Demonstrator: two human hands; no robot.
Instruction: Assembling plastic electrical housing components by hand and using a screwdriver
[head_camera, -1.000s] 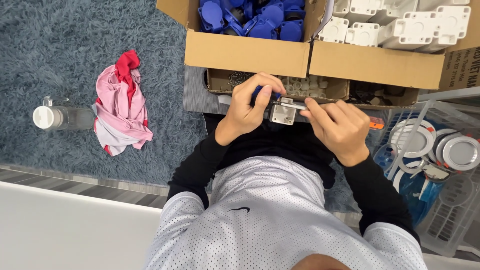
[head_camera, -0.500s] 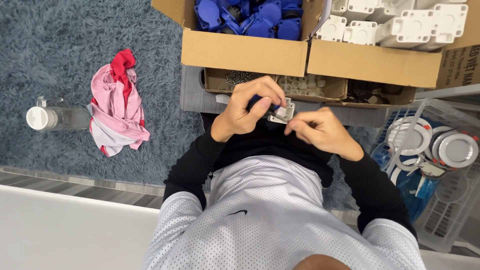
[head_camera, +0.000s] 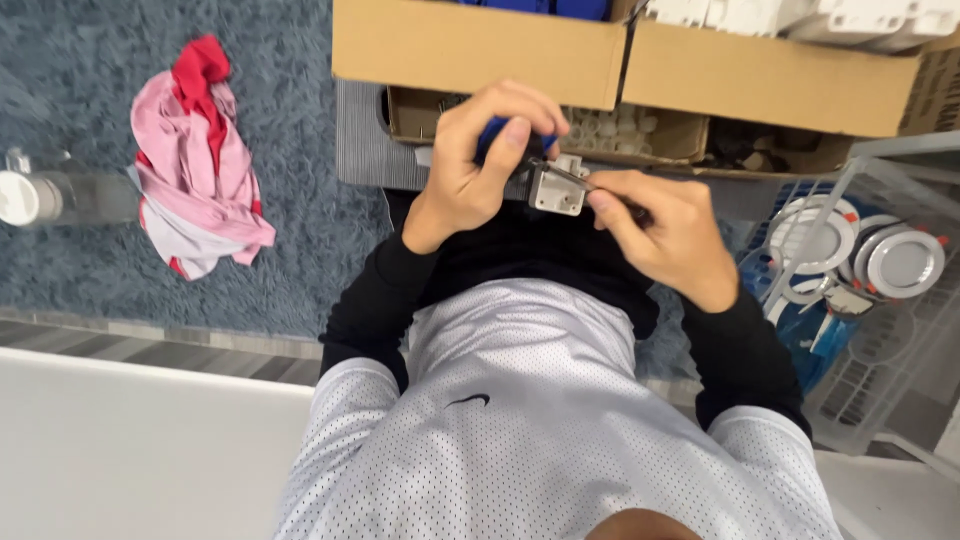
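My left hand (head_camera: 478, 160) grips a small part made of a blue plastic piece and a white square block (head_camera: 556, 186), held in front of my chest. My right hand (head_camera: 660, 235) is closed on a thin dark tool (head_camera: 628, 208) whose tip meets the white block from the right. Earlier the tool showed an orange handle; most of it is now hidden in my fist. Both hands hover just in front of the low cardboard trays.
Cardboard boxes (head_camera: 480, 50) stand along the top, with low trays (head_camera: 640, 135) of small parts below them. A wire basket (head_camera: 880, 300) with round white lamp fittings (head_camera: 905, 262) sits at right. A pink and red cloth (head_camera: 200, 170) and a clear bottle (head_camera: 50, 198) lie on the blue rug.
The camera has moved closer and the view shifted down. My hands drew together, and the orange handle that stuck out to the right is now covered by my right hand.
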